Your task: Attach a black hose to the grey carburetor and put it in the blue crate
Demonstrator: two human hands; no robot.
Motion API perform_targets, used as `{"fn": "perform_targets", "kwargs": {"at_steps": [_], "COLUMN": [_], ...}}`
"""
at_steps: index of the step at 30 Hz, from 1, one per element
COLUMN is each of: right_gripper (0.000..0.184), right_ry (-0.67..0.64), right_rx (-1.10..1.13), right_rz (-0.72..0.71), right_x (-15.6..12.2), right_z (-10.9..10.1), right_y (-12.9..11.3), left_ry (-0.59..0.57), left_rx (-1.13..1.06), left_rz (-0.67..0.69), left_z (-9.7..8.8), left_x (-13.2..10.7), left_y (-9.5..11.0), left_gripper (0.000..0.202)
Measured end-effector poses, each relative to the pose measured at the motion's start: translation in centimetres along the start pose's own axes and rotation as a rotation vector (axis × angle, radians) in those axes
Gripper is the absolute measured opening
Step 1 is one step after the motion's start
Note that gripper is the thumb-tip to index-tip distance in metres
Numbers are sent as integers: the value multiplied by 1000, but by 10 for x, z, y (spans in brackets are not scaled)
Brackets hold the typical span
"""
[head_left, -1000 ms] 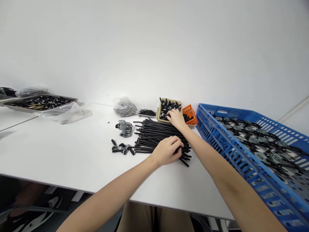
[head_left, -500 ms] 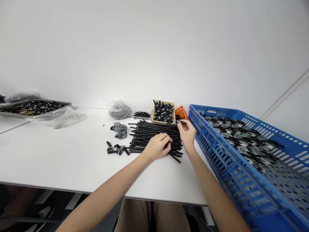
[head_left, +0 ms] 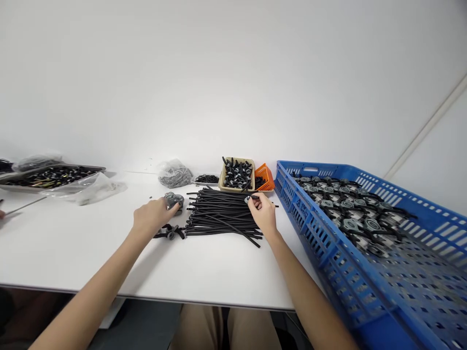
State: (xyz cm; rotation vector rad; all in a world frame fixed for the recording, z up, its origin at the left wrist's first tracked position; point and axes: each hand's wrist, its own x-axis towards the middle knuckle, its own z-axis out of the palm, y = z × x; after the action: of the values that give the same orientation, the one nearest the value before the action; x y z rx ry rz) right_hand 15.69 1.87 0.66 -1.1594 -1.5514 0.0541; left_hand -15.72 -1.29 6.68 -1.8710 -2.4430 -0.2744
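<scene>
My left hand [head_left: 153, 215] is closed around a grey plastic housing [head_left: 175, 198] at the left of the tubes; the fingers partly hide it. Between the fingertips of my right hand [head_left: 263, 211] is a small grey ring fitting with a short black hose [head_left: 248, 199], held above the right end of the tube pile. Many thin black tubes [head_left: 219, 214] lie side by side across the table between my hands. Just below my left hand lie loose grey fittings with black hose ends [head_left: 170, 234].
Behind the tubes stand a cream bin of hose fittings [head_left: 220, 183], an orange basket [head_left: 269, 177], a tray of black rings [head_left: 206, 179] and a bagged grey bundle [head_left: 174, 174]. A blue crate [head_left: 310, 218] holds assembled parts at right. A grey tray [head_left: 102, 170] sits far left. Another person's hand [head_left: 2, 214] shows at the left edge.
My left hand has left the tubes and moved left onto the grey housing. My right hand still pinches the fitting, a little lower and further left. The view has shifted slightly.
</scene>
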Motion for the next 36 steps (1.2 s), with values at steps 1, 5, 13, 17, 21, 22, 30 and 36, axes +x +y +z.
{"fn": "perform_targets", "kwargs": {"at_steps": [1, 5, 13, 17, 21, 22, 30, 36], "right_gripper": [16, 15, 15, 14, 14, 14, 17, 15], "right_ry": [-5, -13, -48, -30, -31, -39, -91, -90], "right_rx": [5, 32, 55, 62, 79, 87, 196, 226], "right_rz": [-3, 19, 11, -7, -10, -8, 54, 42], "right_x": [0, -1, 0, 1, 2, 2, 1, 2], "right_z": [0, -1, -1, -2, -2, -2, -2, 1], "right_y": [0, 0, 0, 0, -2, -3, -9, -8], "left_ry": [-29, -168, -14, 96, 202, 215, 82, 55], "left_rx": [25, 49, 75, 86, -30, -56, -212, -393], "left_rz": [-2, 41, 84, 148, 271, 322, 911, 1078], "left_z": [2, 16, 10, -18, -32, -31, 12, 23], "left_x": [5, 20, 38, 20, -22, -33, -63, -41], "left_y": [-7, -20, -24, -17, 7, 15, 81, 107], "left_gripper": [55, 57, 53, 50, 47, 47, 44, 37]}}
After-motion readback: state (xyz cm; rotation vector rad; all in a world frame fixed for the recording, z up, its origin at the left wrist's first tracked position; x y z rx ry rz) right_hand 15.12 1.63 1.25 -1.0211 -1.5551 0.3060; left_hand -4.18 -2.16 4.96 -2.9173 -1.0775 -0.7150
